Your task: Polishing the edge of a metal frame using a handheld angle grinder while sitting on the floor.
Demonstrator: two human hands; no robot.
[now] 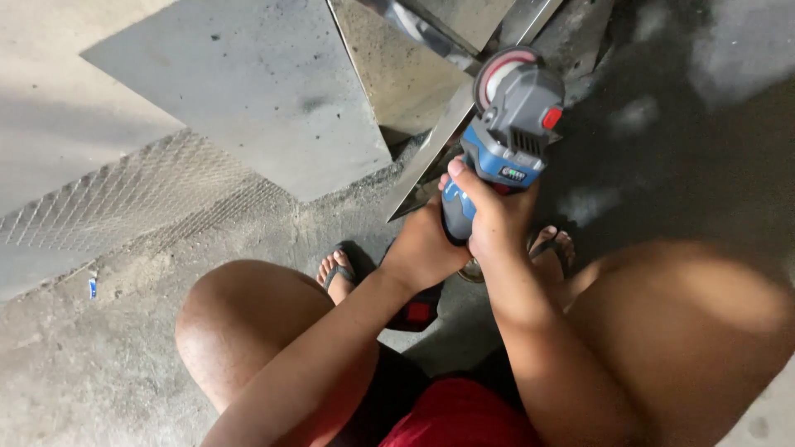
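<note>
You are squatting over a concrete floor (99, 364), both knees spread wide and both arms reaching forward between them to one tool. Your right hand (495, 213) is wrapped tight around the blue body of a cordless angle grinder (505, 136), fingers curled over the top and thumb side toward the head of the tool. Your left hand (424, 248) is closed on the lower part of the same handle, just below and left of the right hand, the two hands touching. The grinder points away from you; its grey gear head carries a red button on the right side, and the round disc (501, 70) with its guard sits at the far end. The disc lies at or right against a thin, shiny metal strip (439, 136) that runs diagonally from the upper right down toward your hands; contact itself cannot be confirmed. A dark battery pack with a red patch (418, 313) shows under your left wrist. To the left, a flat grey sheet metal plate (248, 91) lies on the floor, with a piece of metal mesh (124, 199) just beside its lower edge. Your feet in sandals flank the tool, the left foot (335, 269) near your left wrist.
</note>
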